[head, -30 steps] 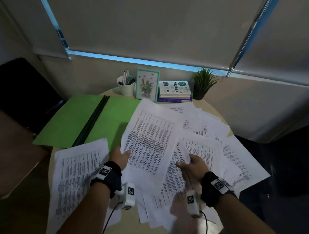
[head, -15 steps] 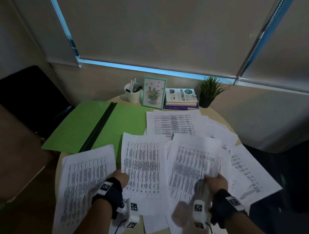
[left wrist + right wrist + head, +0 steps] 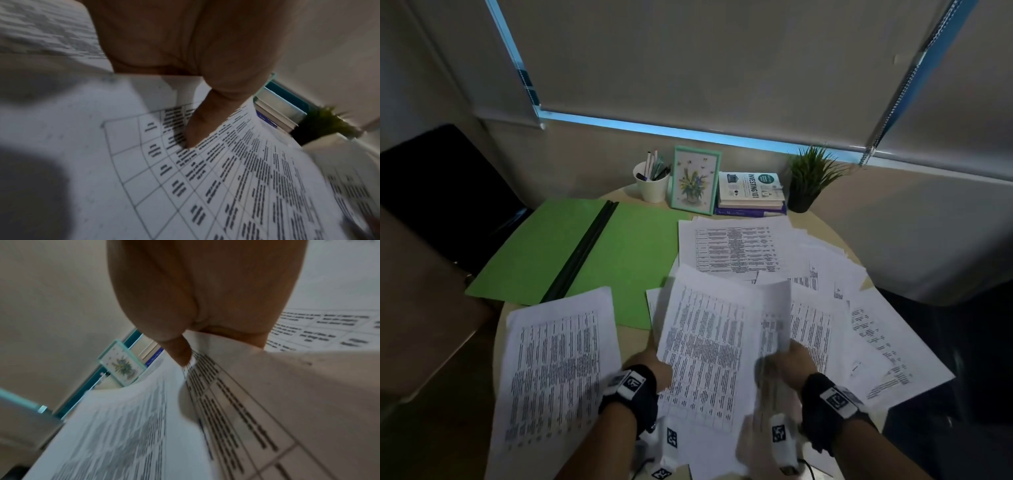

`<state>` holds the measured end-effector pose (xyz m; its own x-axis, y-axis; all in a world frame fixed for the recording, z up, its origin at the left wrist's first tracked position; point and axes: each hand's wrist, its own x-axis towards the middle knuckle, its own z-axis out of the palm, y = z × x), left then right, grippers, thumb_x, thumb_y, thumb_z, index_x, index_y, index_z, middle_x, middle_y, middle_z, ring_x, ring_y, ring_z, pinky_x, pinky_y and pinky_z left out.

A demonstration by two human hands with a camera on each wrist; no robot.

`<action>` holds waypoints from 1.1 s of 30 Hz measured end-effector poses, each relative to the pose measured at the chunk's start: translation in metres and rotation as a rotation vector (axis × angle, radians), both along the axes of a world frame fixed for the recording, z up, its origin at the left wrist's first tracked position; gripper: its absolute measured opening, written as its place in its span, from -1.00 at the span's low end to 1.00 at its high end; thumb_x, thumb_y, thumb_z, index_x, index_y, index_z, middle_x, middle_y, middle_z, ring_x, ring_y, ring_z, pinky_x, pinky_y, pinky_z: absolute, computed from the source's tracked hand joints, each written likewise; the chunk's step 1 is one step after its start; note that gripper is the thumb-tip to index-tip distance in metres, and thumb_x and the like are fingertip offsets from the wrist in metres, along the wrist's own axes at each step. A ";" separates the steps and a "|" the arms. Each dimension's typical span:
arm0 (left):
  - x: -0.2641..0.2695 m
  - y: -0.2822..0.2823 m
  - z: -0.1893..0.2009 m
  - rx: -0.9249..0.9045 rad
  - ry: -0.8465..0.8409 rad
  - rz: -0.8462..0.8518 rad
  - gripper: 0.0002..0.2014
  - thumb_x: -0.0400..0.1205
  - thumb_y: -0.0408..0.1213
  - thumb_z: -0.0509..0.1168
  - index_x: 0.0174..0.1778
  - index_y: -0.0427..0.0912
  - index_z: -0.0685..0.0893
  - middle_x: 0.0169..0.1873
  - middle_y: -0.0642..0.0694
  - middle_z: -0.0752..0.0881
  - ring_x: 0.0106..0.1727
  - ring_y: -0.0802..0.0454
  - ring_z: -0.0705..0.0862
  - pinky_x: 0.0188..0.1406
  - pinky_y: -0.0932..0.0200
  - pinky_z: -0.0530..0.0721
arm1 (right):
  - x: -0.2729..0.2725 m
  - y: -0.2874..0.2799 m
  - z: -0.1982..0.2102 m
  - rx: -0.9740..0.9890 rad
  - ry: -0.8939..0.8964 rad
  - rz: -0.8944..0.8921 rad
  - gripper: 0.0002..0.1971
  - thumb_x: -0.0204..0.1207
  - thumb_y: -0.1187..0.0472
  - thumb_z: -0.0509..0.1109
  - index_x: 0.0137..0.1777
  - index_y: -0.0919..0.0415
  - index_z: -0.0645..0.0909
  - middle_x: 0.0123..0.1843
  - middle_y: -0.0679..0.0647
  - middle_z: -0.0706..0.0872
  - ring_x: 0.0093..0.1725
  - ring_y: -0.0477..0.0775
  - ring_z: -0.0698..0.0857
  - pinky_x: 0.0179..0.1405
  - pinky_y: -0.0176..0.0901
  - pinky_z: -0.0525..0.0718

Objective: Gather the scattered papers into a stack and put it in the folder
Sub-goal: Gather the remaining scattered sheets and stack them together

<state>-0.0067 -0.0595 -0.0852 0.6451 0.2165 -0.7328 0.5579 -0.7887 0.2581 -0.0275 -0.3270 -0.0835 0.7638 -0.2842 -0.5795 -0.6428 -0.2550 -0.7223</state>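
White printed papers lie scattered over a round table. My left hand [image 3: 654,368] pinches the near-left edge of a printed sheet [image 3: 709,342] held just above the table; in the left wrist view its thumb [image 3: 197,126] presses on top of that sheet [image 3: 226,186]. My right hand [image 3: 789,359] pinches a second sheet [image 3: 774,318] that curls up beside and over the first; its thumb [image 3: 180,353] lies on this sheet [image 3: 236,402]. The fingers under both sheets are hidden. An open green folder [image 3: 585,253] lies at the back left.
One loose sheet [image 3: 558,370] lies left of my left hand, and more papers [image 3: 736,246] fan out to the right as far as the table's right edge. At the back stand a pen cup [image 3: 652,186], a framed picture [image 3: 695,181], stacked books [image 3: 751,195] and a small plant [image 3: 808,178].
My right hand has moved left, bringing its sheet up against the sheet in my left hand. Both sheets are now raised off the table and overlap.
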 end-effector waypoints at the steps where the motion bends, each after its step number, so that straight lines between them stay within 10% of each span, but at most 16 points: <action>1: -0.003 -0.003 0.001 -0.031 -0.045 0.006 -0.35 0.47 -0.31 0.28 0.54 -0.12 0.35 0.12 -0.10 0.66 0.00 -0.11 0.70 -0.03 0.08 0.75 | -0.001 0.005 0.003 0.018 -0.030 0.025 -0.91 0.62 0.31 0.31 0.00 0.35 0.59 -0.07 0.25 0.74 -0.21 0.11 0.70 -0.25 -0.10 0.69; 4: -0.007 -0.011 -0.002 -0.066 -0.127 -0.011 -0.28 0.42 -0.15 0.33 0.54 -0.05 0.31 -0.02 0.01 0.67 -0.08 -0.03 0.71 -0.05 0.06 0.75 | -0.001 0.018 0.004 0.054 -0.072 0.102 -0.68 0.69 -0.06 0.22 0.10 0.23 0.54 -0.03 0.18 0.68 -0.14 0.04 0.65 -0.32 -0.29 0.49; 9: -0.016 -0.025 0.003 -0.071 -0.237 -0.109 -0.21 0.39 0.20 0.33 0.53 -0.03 0.36 0.31 -0.05 0.58 0.25 -0.10 0.62 0.28 -0.01 0.63 | -0.003 0.033 0.001 -0.016 -0.102 0.101 -0.74 0.50 0.25 0.52 0.11 0.17 0.54 -0.06 0.11 0.74 -0.21 0.01 0.71 -0.43 -0.27 0.61; 16: 0.001 -0.013 0.043 -0.362 -0.345 0.340 0.16 0.13 0.47 0.44 0.62 0.05 0.22 0.56 -0.07 0.39 0.49 -0.19 0.45 0.44 -0.22 0.47 | 0.002 0.021 0.037 0.159 -0.250 0.046 -0.87 0.45 0.26 0.56 -0.16 0.24 0.65 -0.28 0.10 0.79 -0.24 0.10 0.78 -0.29 -0.11 0.72; 20: 0.008 -0.012 0.076 -0.490 -0.371 0.438 0.20 0.26 0.31 0.53 0.68 0.01 -0.02 0.66 -0.11 0.15 0.63 -0.20 0.21 0.52 -0.21 0.28 | 0.005 0.015 0.059 0.259 -0.325 0.087 -0.86 0.43 0.28 0.57 -0.20 0.32 0.68 -0.37 0.10 0.76 -0.33 0.11 0.74 -0.34 -0.09 0.68; 27: 0.006 -0.011 0.120 -0.691 -0.663 0.289 -0.76 0.57 -0.26 0.45 0.13 -0.13 0.62 -0.02 0.05 0.72 0.13 0.01 0.68 0.02 0.24 0.53 | 0.010 0.014 0.084 0.242 -0.372 0.162 -0.84 0.42 0.25 0.58 -0.04 0.26 0.74 -0.15 0.11 0.85 -0.10 0.15 0.83 0.00 0.09 0.76; 33: 0.017 -0.006 0.139 -0.623 -0.874 0.219 -0.72 0.59 -0.44 0.38 0.21 -0.22 0.65 0.07 -0.02 0.75 0.07 0.03 0.71 0.11 0.16 0.62 | 0.023 0.028 0.119 0.224 -0.634 0.043 -0.77 0.46 0.30 0.54 0.04 0.01 0.67 -0.01 -0.09 0.81 0.01 -0.04 0.80 0.05 -0.04 0.73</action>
<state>0.0100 -0.0659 0.0541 0.9883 0.1394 -0.0619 0.1003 -0.2885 0.9522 -0.0042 -0.2985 0.0350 0.9836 -0.1713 -0.0565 -0.0695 -0.0706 -0.9951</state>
